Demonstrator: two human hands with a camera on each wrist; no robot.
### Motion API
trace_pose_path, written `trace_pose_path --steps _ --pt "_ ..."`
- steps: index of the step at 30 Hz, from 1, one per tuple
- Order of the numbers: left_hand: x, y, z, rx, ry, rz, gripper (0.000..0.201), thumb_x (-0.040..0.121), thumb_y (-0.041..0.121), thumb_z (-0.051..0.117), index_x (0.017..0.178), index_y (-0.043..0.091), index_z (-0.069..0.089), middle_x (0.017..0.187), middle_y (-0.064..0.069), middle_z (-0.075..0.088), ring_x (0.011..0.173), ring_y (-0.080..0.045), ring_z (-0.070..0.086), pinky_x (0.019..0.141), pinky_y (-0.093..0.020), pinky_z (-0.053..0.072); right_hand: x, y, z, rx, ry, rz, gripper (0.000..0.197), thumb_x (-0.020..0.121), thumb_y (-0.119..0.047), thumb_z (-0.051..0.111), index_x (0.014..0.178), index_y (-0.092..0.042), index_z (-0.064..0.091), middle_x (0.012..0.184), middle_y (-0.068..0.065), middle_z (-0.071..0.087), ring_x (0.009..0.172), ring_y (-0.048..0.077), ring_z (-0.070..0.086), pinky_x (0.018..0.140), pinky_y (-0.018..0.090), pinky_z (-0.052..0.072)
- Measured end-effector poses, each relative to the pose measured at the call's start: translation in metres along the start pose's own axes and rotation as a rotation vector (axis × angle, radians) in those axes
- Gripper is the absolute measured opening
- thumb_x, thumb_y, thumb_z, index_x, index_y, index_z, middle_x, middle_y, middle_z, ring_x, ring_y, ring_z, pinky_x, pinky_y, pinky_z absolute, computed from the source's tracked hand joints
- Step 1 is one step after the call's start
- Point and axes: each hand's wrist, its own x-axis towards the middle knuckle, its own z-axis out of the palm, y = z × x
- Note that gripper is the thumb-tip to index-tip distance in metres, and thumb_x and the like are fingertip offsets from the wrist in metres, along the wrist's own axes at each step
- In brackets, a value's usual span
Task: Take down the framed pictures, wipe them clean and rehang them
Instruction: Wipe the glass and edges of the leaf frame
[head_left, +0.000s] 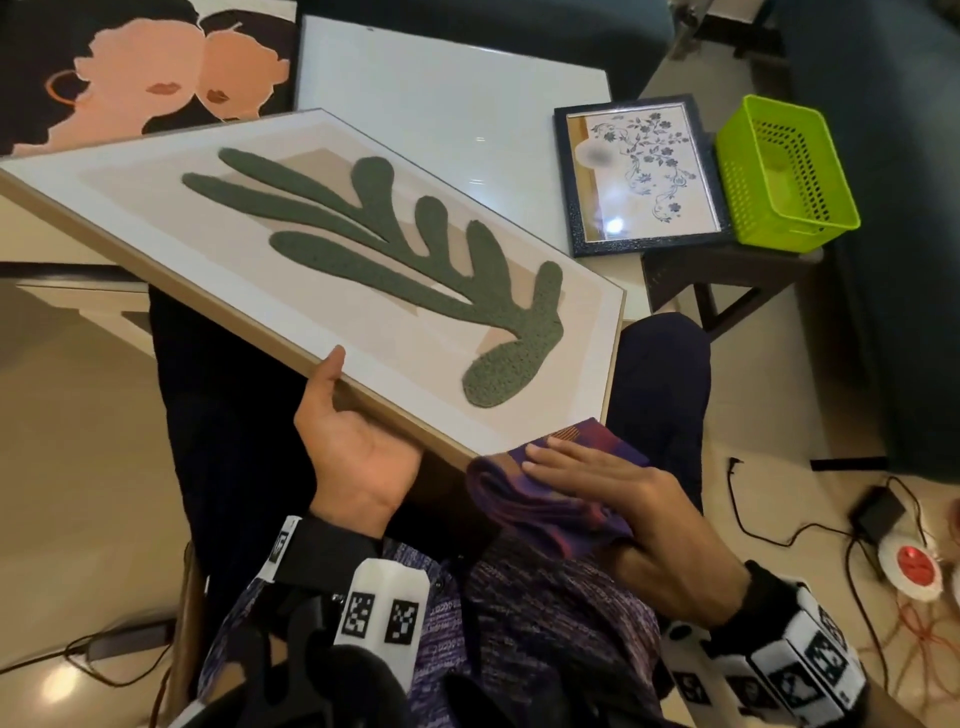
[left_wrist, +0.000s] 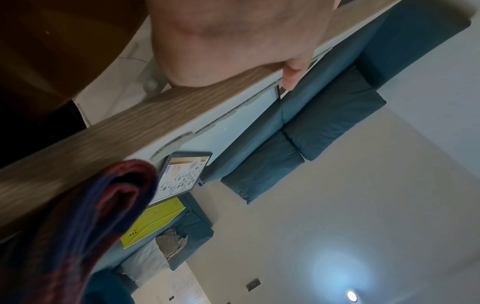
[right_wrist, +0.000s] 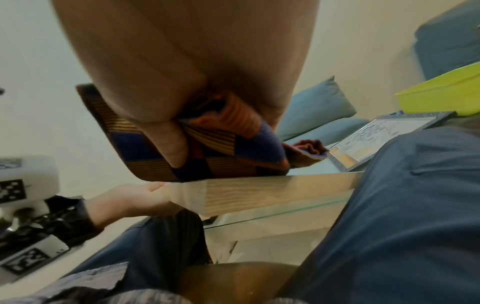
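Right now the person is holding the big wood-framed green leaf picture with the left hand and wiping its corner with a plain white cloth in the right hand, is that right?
Not quite: the cloth is purple and red patterned, not plain white, as the head view shows. The rest stands: the left hand holds the wood-framed green leaf picture and the right hand presses the cloth at its corner.

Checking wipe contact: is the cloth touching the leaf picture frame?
Touching. Head view shows the cloth lying over the leaf picture frame's near corner under the right hand.

Your left hand (left_wrist: 233, 41): grips wooden frame edge (left_wrist: 130, 131), thumb over front.
Cloth (left_wrist: 78, 226): lower left.
Beyond: floral picture (left_wrist: 182, 176), green basket (left_wrist: 153, 224).
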Motion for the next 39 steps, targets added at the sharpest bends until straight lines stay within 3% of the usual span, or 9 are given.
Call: trace_pose_path --steps 3,10,15,20,24,28,33,37,39 --pt "0.001 0.001 -0.002 -0.007 -0.007 -0.018 0.049 0.1 0.038 0.058 0.145 0.021 0.062 0.139 -0.004 0.07 0.126 -0.027 0.069 0.108 -0.046 0.05 0.0 0.008 -0.007 0.002 0.056 0.072 0.054 0.086 -0.019 0.065 0.139 -0.027 0.062 0.145 -0.017 0.056 0.142 0.005 0.043 0.115 0.044 0.042" --pt "0.002 0.001 -0.005 -0.025 0.007 -0.022 0.049 0.098 0.04 0.06 0.143 0.021 0.064 0.134 -0.004 0.073 0.124 -0.027 0.069 0.104 -0.045 0.051 -0.005 -0.001 0.0 0.085 0.017 0.048 0.052 0.087 -0.03 0.06 0.139 -0.026 0.062 0.146 -0.017 0.055 0.143 0.006 0.043 0.117 0.038 0.039" --pt "0.004 0.002 -0.011 -0.035 -0.018 -0.016 0.05 0.1 0.04 0.058 0.147 0.021 0.061 0.137 -0.003 0.071 0.124 -0.027 0.069 0.105 -0.045 0.051 0.006 -0.012 0.007 0.062 -0.073 -0.02 0.065 0.083 0.003 0.071 0.141 -0.025 0.059 0.149 -0.017 0.051 0.145 0.006 0.039 0.118 0.038 0.037" --pt "0.004 0.003 -0.013 -0.042 -0.017 -0.036 0.049 0.1 0.04 0.057 0.145 0.021 0.062 0.137 -0.004 0.071 0.122 -0.027 0.071 0.104 -0.045 0.051 0.036 -0.005 -0.002 0.025 -0.023 0.08 0.054 0.086 -0.031 0.062 0.139 -0.024 0.062 0.147 -0.014 0.054 0.144 0.003 0.04 0.118 0.04 0.038" --pt "0.002 0.006 -0.013 -0.034 -0.007 -0.035 0.047 0.1 0.043 0.057 0.139 0.02 0.066 0.133 -0.006 0.073 0.116 -0.027 0.074 0.104 -0.046 0.051 0.039 -0.014 0.007 0.041 -0.171 -0.062 0.069 0.077 0.002 0.064 0.142 -0.021 0.059 0.15 -0.014 0.051 0.146 0.004 0.037 0.12 0.034 0.035" --pt "0.0 0.004 -0.01 -0.076 0.014 -0.027 0.048 0.101 0.042 0.057 0.139 0.015 0.066 0.134 -0.007 0.073 0.12 -0.027 0.071 0.106 -0.044 0.05 0.052 -0.006 -0.002 0.058 -0.064 0.079 0.057 0.081 -0.02 0.056 0.137 -0.022 0.064 0.145 -0.013 0.057 0.142 0.002 0.042 0.119 0.037 0.038" --pt "0.0 0.009 -0.008 -0.041 0.011 -0.049 0.054 0.099 0.046 0.058 0.143 0.016 0.064 0.135 -0.008 0.072 0.125 -0.03 0.068 0.111 -0.05 0.047 0.05 -0.016 0.006 -0.007 -0.222 -0.084 0.076 0.072 0.01 0.067 0.141 -0.021 0.06 0.149 -0.014 0.052 0.145 0.004 0.038 0.12 0.033 0.035" --pt "0.0 0.008 -0.007 -0.052 0.047 -0.027 0.06 0.092 0.042 0.065 0.145 0.014 0.063 0.135 -0.009 0.072 0.127 -0.032 0.067 0.113 -0.048 0.046 0.06 -0.017 0.0 -0.009 -0.108 -0.013 0.051 0.088 -0.018 0.061 0.138 -0.022 0.063 0.145 -0.012 0.056 0.142 0.001 0.042 0.118 0.035 0.037" --pt "0.0 0.007 -0.007 -0.043 0.08 -0.037 0.058 0.09 0.042 0.068 0.14 0.013 0.066 0.13 -0.011 0.074 0.121 -0.033 0.07 0.112 -0.05 0.046 0.057 -0.024 0.008 0.012 -0.195 -0.089 0.055 0.088 -0.011 0.071 0.141 -0.021 0.06 0.149 -0.012 0.053 0.144 0.002 0.039 0.119 0.033 0.035"
